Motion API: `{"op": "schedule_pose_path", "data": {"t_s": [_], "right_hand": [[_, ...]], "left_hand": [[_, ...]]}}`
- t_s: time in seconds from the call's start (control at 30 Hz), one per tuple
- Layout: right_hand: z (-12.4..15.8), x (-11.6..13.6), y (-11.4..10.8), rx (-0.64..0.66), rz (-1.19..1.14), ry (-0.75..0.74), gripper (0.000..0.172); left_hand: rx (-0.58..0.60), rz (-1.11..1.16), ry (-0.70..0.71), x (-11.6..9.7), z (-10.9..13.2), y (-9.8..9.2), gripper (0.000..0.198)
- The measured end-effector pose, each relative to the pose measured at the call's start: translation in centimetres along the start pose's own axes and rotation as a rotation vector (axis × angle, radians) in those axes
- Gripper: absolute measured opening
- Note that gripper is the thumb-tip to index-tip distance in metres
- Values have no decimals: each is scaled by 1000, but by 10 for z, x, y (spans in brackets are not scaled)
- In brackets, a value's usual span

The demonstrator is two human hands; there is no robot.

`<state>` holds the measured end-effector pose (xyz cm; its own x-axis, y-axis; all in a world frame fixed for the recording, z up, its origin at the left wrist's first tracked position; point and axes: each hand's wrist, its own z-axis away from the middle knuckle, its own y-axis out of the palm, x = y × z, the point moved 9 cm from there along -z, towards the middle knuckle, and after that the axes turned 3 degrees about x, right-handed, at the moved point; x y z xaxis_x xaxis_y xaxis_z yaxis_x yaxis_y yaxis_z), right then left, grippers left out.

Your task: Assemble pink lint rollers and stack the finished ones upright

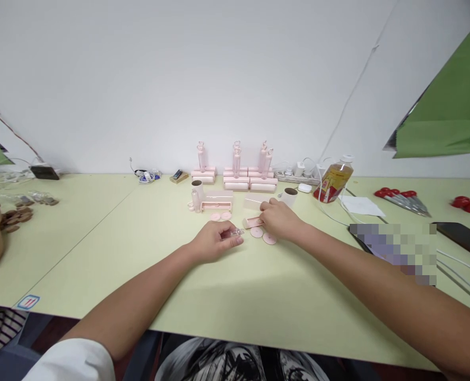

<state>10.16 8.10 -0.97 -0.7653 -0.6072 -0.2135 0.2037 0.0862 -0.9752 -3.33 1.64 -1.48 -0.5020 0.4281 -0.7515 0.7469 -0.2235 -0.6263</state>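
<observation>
In the head view, a pale pink open case point(251, 223) and a small transparent piece point(238, 232) are seen. The left hand point(214, 242) pinches the piece. The right hand point(281, 219) bends over the case's right end; whether it grips, one cannot tell. The case lies between both hands, on a yellowish-green table point(119, 227) before a white wall point(139, 79).

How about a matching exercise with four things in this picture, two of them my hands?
Column one:
1. Left hand
2. Right hand
3. Drink bottle
4. Number sticker

Column two:
A. White cap
B. At an open pink case
C. Blue border, red digits
D. Holding a small clear piece

Pairs: 1-D, 2-B, 3-A, 4-C
</observation>
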Motion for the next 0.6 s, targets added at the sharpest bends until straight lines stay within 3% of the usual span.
{"op": "schedule_pose_path", "data": {"t_s": [0.17,0.6], "right_hand": [[-6,-1,4,37,-18,-18,15],[-14,-22,13,-40,-55,119,20]], "left_hand": [[-1,-7,-1,0,0,-1,37],[4,4,-9,-1,0,-1,38]]}}
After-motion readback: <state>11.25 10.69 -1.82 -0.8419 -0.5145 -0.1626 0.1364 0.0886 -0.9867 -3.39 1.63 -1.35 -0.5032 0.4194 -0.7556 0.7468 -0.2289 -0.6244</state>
